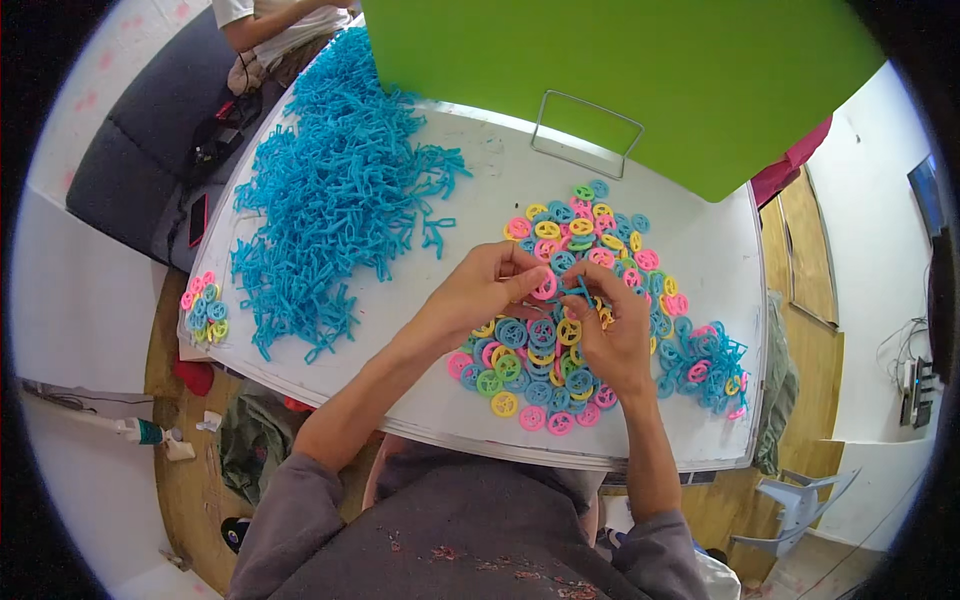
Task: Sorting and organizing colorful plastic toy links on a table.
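Both my hands meet over a heap of small spoked plastic wheels (535,390) in pink, yellow, blue and green. Pinched between the thumb and fingers of my left hand (475,295) is a pink wheel (545,286). My right hand (618,335) grips a thin blue plastic piece (577,291) close against that wheel. Whether the two parts are joined, I cannot tell. To the right lies a smaller pile of blue pieces with coloured wheels among them (705,365). A large mound of loose blue plastic pieces (330,180) covers the table's left side.
A big green panel (640,70) with a wire loop (586,135) stands at the white table's (400,400) far side. More wheels (205,308) sit at its left edge. Another person (275,30) sits at the upper left, near a dark sofa (140,150) with a phone (198,220).
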The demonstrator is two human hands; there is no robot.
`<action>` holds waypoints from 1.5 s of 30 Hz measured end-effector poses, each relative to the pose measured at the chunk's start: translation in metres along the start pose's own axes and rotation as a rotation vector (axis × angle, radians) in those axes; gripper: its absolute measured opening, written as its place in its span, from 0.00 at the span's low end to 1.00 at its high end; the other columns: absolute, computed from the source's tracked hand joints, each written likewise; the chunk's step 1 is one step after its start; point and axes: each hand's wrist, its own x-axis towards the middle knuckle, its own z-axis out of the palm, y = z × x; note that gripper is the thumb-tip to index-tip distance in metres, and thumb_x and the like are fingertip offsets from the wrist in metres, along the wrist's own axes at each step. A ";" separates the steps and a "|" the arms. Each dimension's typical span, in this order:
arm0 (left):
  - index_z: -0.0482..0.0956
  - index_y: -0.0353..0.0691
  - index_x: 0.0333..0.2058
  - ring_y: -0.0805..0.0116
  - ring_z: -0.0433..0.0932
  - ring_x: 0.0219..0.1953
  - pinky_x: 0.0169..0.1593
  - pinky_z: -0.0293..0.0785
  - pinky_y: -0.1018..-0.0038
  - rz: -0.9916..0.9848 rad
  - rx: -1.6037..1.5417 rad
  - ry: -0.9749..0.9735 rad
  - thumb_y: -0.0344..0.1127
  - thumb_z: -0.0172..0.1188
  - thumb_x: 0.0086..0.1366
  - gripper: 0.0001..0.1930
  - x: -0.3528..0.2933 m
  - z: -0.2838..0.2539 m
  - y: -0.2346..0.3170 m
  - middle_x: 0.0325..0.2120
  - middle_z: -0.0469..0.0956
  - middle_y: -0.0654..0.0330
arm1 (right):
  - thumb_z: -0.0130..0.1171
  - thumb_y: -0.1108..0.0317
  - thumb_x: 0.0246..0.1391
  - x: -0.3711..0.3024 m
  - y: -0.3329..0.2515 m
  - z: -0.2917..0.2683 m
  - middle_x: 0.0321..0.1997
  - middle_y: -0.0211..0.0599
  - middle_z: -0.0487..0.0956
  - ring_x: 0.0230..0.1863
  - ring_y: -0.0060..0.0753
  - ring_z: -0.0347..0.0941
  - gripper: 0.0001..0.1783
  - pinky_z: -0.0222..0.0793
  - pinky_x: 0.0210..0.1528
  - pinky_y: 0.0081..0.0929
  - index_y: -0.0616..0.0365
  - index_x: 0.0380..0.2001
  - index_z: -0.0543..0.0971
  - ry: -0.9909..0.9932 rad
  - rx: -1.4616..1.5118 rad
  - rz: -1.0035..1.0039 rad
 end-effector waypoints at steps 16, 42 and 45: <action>0.67 0.33 0.32 0.71 0.78 0.32 0.36 0.79 0.75 0.311 0.316 0.257 0.24 0.52 0.64 0.03 -0.003 0.023 -0.012 0.28 0.77 0.57 | 0.59 0.79 0.52 -0.004 -0.005 0.005 0.35 0.35 0.80 0.35 0.22 0.76 0.12 0.73 0.37 0.17 0.68 0.41 0.76 0.046 0.369 0.282; 0.75 0.30 0.43 0.71 0.79 0.36 0.41 0.79 0.77 0.385 0.214 0.242 0.27 0.53 0.65 0.09 -0.008 0.043 -0.031 0.36 0.78 0.56 | 0.65 0.72 0.47 -0.001 0.007 0.008 0.19 0.37 0.77 0.18 0.20 0.69 0.08 0.64 0.22 0.20 0.62 0.31 0.81 0.411 -0.083 0.012; 0.74 0.30 0.43 0.72 0.79 0.36 0.41 0.79 0.77 0.433 0.038 0.235 0.27 0.54 0.65 0.09 -0.004 0.044 -0.028 0.36 0.78 0.56 | 0.65 0.72 0.47 0.002 0.004 0.000 0.20 0.37 0.78 0.19 0.19 0.70 0.08 0.65 0.22 0.20 0.62 0.32 0.81 0.353 -0.037 0.019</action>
